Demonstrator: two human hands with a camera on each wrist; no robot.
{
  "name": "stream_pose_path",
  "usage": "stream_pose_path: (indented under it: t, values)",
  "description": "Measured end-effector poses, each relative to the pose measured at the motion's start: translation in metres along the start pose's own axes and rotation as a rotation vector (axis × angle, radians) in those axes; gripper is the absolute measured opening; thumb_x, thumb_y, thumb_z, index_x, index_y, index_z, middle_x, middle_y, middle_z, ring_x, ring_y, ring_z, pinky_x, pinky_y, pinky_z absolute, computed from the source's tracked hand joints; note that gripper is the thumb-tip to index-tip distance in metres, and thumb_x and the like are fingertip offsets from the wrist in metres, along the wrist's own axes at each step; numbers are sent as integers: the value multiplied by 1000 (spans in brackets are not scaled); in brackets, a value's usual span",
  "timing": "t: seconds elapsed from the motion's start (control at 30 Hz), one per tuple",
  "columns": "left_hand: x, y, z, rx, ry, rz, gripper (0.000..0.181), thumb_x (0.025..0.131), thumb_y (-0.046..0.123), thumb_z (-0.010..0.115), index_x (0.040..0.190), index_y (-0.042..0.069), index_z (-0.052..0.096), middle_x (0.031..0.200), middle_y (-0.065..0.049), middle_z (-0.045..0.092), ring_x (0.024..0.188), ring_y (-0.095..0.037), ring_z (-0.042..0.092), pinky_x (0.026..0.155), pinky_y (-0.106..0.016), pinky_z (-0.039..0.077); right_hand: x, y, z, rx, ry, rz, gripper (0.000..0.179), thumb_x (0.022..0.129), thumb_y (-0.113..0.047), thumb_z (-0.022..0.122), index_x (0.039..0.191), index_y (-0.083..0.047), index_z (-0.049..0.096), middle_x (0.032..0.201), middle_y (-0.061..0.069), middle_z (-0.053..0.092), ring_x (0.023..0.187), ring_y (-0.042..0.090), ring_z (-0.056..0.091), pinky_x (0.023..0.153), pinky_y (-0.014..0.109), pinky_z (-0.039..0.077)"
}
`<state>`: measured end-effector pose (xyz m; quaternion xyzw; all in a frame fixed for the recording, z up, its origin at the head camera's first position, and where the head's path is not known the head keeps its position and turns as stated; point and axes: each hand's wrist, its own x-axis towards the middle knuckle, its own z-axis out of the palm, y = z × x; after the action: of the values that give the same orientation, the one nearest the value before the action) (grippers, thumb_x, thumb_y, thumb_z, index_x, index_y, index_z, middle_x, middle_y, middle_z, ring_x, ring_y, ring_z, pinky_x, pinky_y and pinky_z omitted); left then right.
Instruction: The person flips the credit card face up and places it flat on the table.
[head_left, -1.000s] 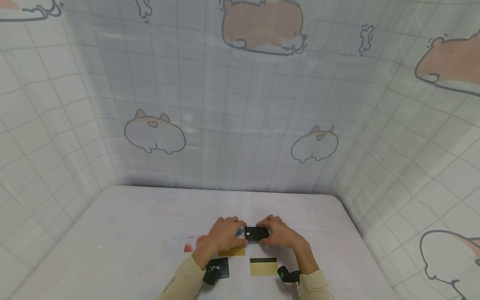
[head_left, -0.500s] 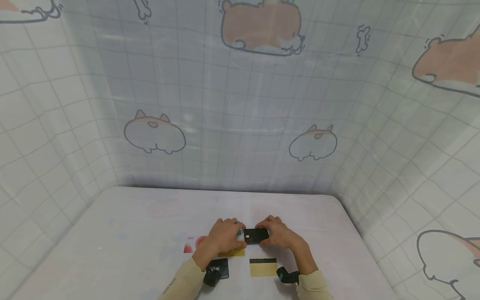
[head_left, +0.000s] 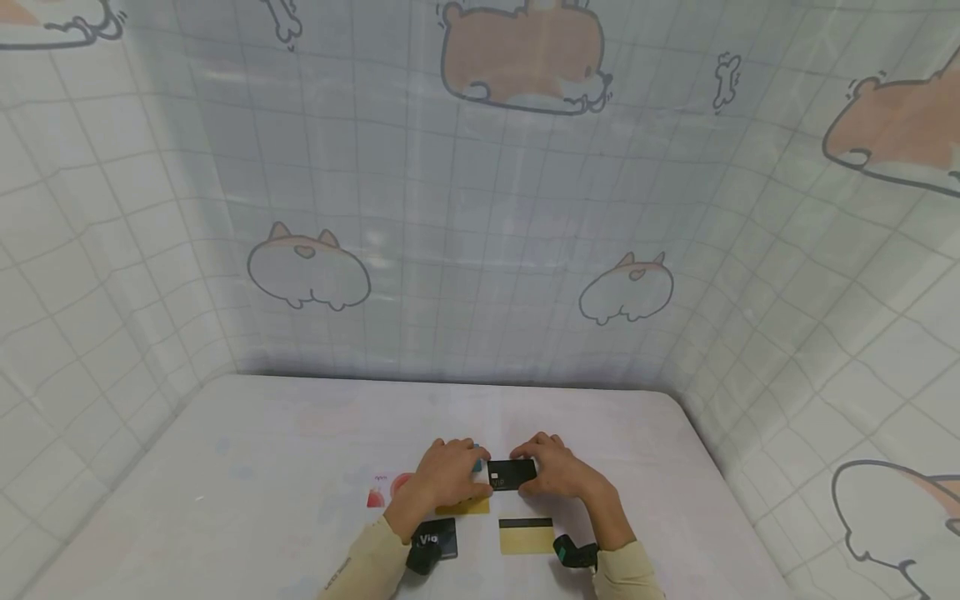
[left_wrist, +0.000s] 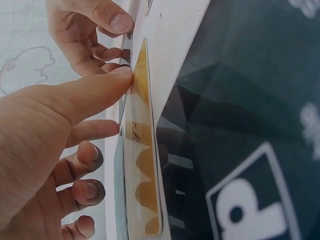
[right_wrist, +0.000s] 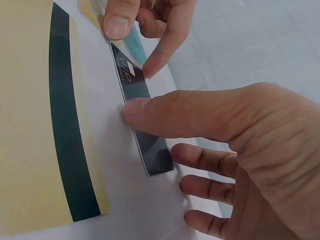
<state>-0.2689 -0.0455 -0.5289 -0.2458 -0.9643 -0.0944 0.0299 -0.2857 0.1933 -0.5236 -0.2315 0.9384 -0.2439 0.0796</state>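
Observation:
A black VIP bank card (head_left: 507, 478) lies flat on the white table between my two hands. My right hand (head_left: 558, 468) grips it, the thumb at the near edge and the fingers at the far edge. At the card's other end, the thumb and index finger of my left hand (head_left: 446, 472) pinch the corners. A yellow card (left_wrist: 142, 165) and a blue card (right_wrist: 135, 44) lie under or beside the left hand, partly hidden. Nearer me, a beige card with a dark stripe (right_wrist: 75, 130) lies face down below the right hand.
A dark card with white lettering (head_left: 444, 533) lies near the left wrist, partly covered by the wrist camera (head_left: 424, 557). A white and red card (head_left: 377, 492) sits left of the left hand. Patterned curtain (head_left: 480, 250) surrounds the table (head_left: 285, 467) at back and sides.

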Motion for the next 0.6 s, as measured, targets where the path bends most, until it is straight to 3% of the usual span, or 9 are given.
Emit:
stream_pose_path:
  t: [0.6]
  values:
    - [14,-6,0,-3,-7,-17,54,84,60,72,125,25,69,118,1,66,104,-21,61,94,-49,46,13,3,-8,16,-16,5,60,74,-32,87,129,-21,66,119,3,57,111,25,47,91,55,46]
